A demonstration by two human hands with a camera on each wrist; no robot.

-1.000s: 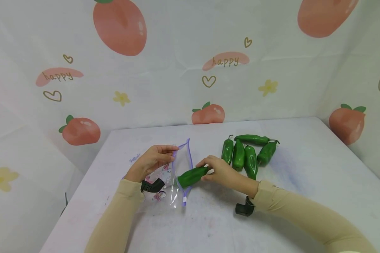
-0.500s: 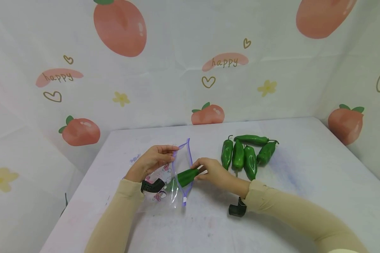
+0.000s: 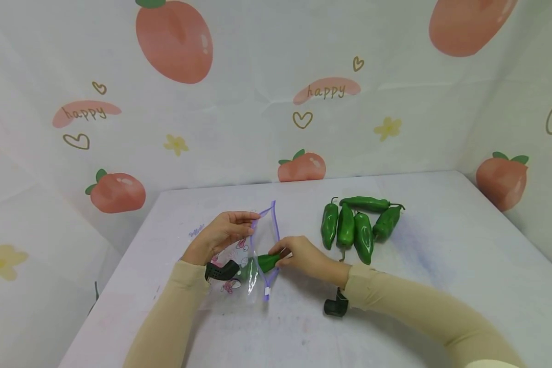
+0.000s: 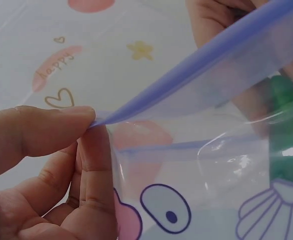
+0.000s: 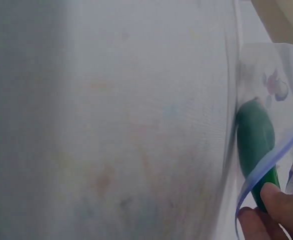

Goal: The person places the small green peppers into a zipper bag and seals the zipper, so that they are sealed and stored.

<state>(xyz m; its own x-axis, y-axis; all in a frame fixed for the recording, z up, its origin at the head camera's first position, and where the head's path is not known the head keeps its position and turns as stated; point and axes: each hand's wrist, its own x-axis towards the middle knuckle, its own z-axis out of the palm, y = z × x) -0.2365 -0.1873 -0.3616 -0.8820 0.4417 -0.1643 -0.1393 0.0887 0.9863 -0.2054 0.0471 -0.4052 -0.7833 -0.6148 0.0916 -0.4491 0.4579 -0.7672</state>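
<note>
Loading step, with the clear zip bag (image 3: pixel 246 266) as landmark. The bag lies flat on the bench (image 3: pixel 441 266), its purple-edged mouth facing right and held agape.

At the bag's upper mouth edge, the left hand (image 3: pixel 218 236) pinches the purple zip strip (image 4: pixel 196 75) between thumb and fingers (image 4: pixel 94 165) and lifts it clear of the lower panel — the left wrist view shows the strip pulled taut from the fingertips. This grip is clenched on the bag's rim.

In the bag's mouth, the green pepper (image 3: pixel 263 262) lies partly inside: its leading end is under the clear film, its trailing end outside. The right hand (image 3: pixel 303 256) grasps that trailing end with thumb and fingertips (image 5: pixel 281 200); the right wrist view shows the pepper passing beneath the purple rim.

To the right of the bag, well apart from it, four more peppers (image 3: pixel 356 225) lie in a close cluster on the bench.

Judgement: the insertion is roughly half complete. The next move calls for pushing the pepper fully past the zip line before letting go — the left hand's pinch should keep the mouth raised, or the film may sag onto the pepper and snag it.
</note>
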